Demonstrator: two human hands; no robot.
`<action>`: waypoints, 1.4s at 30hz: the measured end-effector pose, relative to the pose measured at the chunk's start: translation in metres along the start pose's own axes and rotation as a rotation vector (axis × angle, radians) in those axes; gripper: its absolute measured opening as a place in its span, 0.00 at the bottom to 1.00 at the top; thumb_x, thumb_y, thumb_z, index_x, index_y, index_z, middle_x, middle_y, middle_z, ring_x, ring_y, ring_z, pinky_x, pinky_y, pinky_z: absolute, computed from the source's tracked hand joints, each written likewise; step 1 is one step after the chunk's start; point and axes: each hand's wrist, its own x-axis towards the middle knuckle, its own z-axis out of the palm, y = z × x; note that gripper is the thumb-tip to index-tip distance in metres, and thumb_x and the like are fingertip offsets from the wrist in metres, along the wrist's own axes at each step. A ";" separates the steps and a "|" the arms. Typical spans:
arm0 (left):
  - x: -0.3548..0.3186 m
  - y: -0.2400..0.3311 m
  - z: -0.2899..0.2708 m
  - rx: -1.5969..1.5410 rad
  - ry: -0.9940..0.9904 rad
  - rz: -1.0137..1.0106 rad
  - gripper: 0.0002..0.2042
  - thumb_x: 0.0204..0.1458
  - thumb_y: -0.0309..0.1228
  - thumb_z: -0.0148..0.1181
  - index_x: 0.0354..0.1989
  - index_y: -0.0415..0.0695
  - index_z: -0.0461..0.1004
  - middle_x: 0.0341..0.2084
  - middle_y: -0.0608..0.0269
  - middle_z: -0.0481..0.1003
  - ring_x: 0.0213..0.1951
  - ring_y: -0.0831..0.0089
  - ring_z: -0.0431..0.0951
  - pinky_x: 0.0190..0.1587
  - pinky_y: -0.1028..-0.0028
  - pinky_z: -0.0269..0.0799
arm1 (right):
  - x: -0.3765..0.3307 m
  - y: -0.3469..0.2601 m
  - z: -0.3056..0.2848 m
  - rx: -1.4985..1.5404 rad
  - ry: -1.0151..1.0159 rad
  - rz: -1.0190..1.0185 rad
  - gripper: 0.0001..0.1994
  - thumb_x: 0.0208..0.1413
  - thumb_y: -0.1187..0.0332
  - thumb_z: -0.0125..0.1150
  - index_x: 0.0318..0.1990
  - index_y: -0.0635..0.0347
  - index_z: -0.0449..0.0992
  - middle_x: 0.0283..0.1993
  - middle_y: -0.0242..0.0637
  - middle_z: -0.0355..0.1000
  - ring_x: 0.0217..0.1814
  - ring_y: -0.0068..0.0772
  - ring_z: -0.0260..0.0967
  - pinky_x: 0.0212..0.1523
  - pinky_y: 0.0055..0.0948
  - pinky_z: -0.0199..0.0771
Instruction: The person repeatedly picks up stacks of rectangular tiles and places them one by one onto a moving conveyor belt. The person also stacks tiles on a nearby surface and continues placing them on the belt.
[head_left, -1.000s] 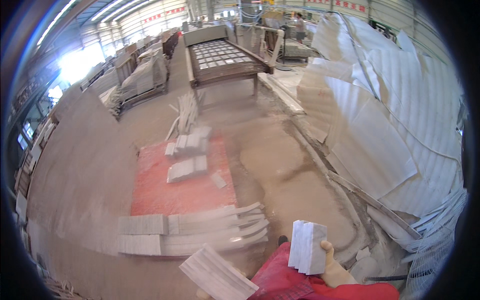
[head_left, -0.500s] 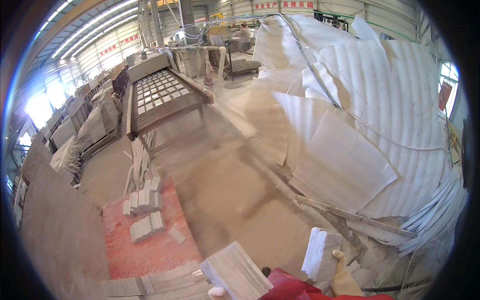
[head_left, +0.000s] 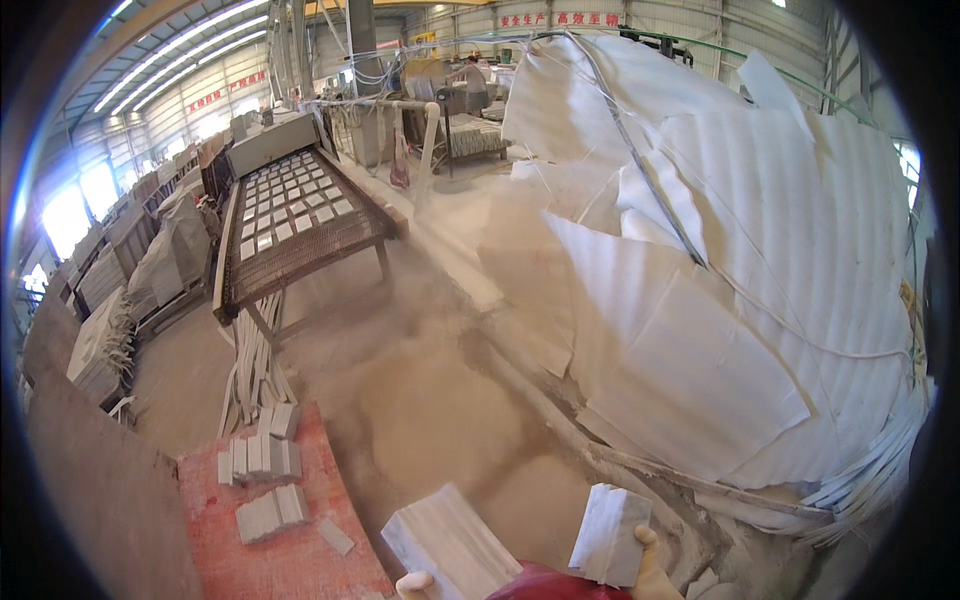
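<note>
At the lower edge, my left hand (head_left: 415, 584) is closed on a stack of pale stone tiles (head_left: 452, 545); only its fingertips show, at the stack's lower left. My right hand (head_left: 650, 566), farther right, grips a second stack of grey-white stone tiles (head_left: 608, 535) from its right side. The stacks are tilted and apart from each other. To the left, a red board (head_left: 318, 495) bears several tile groups, among them a row of upright tiles (head_left: 262, 457), a smaller bundle (head_left: 272, 512) and a single loose piece (head_left: 337, 538). A red sleeve or garment (head_left: 560, 585) covers part of the space between my hands.
A conveyor table (head_left: 300, 210) with rows of small light tiles stands ahead on the left. White sheeting (head_left: 740, 300) is heaped along the right. Pale strips (head_left: 255, 360) lie beyond the red board. Dusty floor (head_left: 450, 410) runs between. A person (head_left: 472, 85) stands far back.
The view has shifted, so the board and conveyor sit lower and farther left. Both held stacks appear slightly farther left, still gripped. The tile row along the board's near edge has left the picture.
</note>
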 end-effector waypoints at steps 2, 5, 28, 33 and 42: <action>0.041 0.022 0.010 -0.010 -0.008 -0.006 0.43 0.41 0.36 0.65 0.72 0.41 0.59 0.59 0.47 0.72 0.57 0.46 0.76 0.60 0.49 0.73 | 0.040 -0.002 0.032 -0.003 0.036 -0.068 0.42 0.44 0.40 0.70 0.66 0.51 0.70 0.60 0.39 0.75 0.60 0.43 0.72 0.62 0.48 0.72; 0.097 0.064 0.032 -0.020 -0.016 -0.015 0.44 0.41 0.36 0.65 0.72 0.41 0.59 0.59 0.47 0.72 0.57 0.46 0.76 0.61 0.49 0.73 | 0.095 -0.022 0.091 -0.162 0.091 -0.107 0.42 0.46 0.39 0.68 0.67 0.51 0.69 0.61 0.38 0.74 0.61 0.43 0.71 0.63 0.47 0.71; 0.363 0.318 0.077 -0.162 0.083 0.329 0.47 0.39 0.41 0.63 0.73 0.42 0.56 0.62 0.44 0.70 0.59 0.44 0.74 0.64 0.45 0.69 | 0.504 -0.032 0.447 -0.261 -0.085 0.248 0.38 0.47 0.49 0.69 0.65 0.56 0.68 0.57 0.43 0.74 0.57 0.48 0.73 0.59 0.52 0.76; 0.436 0.394 0.101 -0.099 0.086 0.421 0.48 0.38 0.44 0.63 0.73 0.44 0.56 0.62 0.45 0.69 0.60 0.45 0.72 0.65 0.46 0.68 | 0.618 -0.028 0.544 -0.361 -0.039 0.398 0.37 0.48 0.50 0.69 0.66 0.52 0.69 0.58 0.40 0.74 0.58 0.46 0.73 0.58 0.49 0.76; 0.495 0.472 0.107 -0.107 0.290 0.504 0.48 0.38 0.48 0.63 0.72 0.42 0.58 0.60 0.45 0.70 0.60 0.44 0.72 0.61 0.46 0.71 | 0.786 0.030 0.703 -0.494 -0.365 0.349 0.34 0.53 0.63 0.66 0.69 0.58 0.66 0.59 0.42 0.74 0.59 0.41 0.73 0.62 0.44 0.74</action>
